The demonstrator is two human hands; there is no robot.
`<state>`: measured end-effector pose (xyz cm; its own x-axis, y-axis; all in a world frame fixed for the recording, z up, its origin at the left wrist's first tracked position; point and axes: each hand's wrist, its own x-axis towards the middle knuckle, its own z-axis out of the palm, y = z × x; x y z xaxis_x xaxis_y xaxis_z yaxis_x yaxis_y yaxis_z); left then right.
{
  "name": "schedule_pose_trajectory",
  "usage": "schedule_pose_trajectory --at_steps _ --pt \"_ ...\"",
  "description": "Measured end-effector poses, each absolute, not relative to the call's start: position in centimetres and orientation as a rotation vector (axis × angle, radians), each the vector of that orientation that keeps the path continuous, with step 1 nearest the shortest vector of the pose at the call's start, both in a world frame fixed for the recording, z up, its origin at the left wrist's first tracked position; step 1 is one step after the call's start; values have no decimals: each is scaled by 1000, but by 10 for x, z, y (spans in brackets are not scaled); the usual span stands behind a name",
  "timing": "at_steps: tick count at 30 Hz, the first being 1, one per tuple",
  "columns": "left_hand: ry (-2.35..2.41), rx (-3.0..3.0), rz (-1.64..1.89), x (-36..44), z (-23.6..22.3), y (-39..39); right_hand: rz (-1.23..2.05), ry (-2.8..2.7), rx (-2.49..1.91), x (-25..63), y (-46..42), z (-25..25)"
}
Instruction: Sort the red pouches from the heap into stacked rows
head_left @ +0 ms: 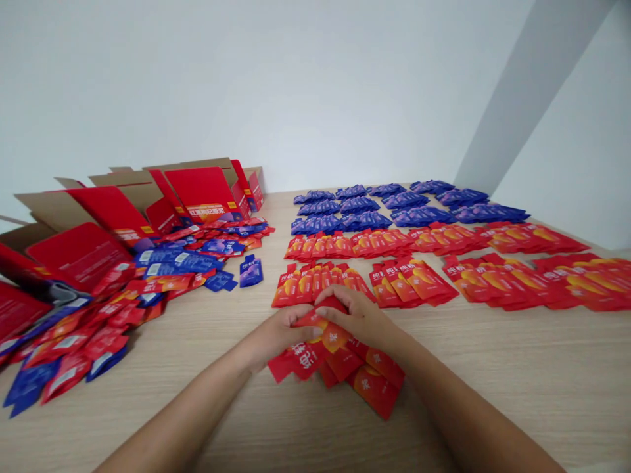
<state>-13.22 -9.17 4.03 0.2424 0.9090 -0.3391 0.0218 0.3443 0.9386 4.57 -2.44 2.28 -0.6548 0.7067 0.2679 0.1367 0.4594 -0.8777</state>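
Note:
Several red sachets (335, 355) with yellow-orange fruit prints are gathered in a loose fan between my hands, near the front middle of the table. My left hand (286, 335) closes on them from the left, its thumb across the top sachet. From the upper right my right hand (352, 315) grips the same bunch, with thumb and fingers curved over it. Some sachets splay down to the right below my right hand. Just beyond my hands lies a fanned row of red sachets (315, 282), with another red group (411, 281) to its right.
Blue sachets (365, 203) lie in rows of bundles at the back right, with more red bundles (503, 279) in front. Open red cartons (197, 190) stand at the left behind a mixed heap of sachets (172, 259). A single blue sachet (251, 270) lies beside the heap.

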Motion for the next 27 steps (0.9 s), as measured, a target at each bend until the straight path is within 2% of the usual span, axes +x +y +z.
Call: schedule_pose_trajectory --at_steps 4,8,13,16,21,24,27 --pt "1054 983 806 -128 35 -83 1066 -1930 -780 54 -13 24" --pt "1212 997 899 -133 33 -77 1091 -1770 -857 56 -5 19" --pt "1263 1022 1066 -133 35 -72 1333 -1632 -914 62 -1 22" --pt "1241 1066 993 -133 32 -72 1535 -1648 -900 70 -1 29" --pt "1263 1298 743 -124 17 -80 1882 -2142 -710 70 -11 31" --pt "1345 1369 741 -121 12 -80 1777 -2288 -657 66 -14 30" --pt "1522 1425 856 -145 15 -71 1512 -2361 -762 69 -10 32"
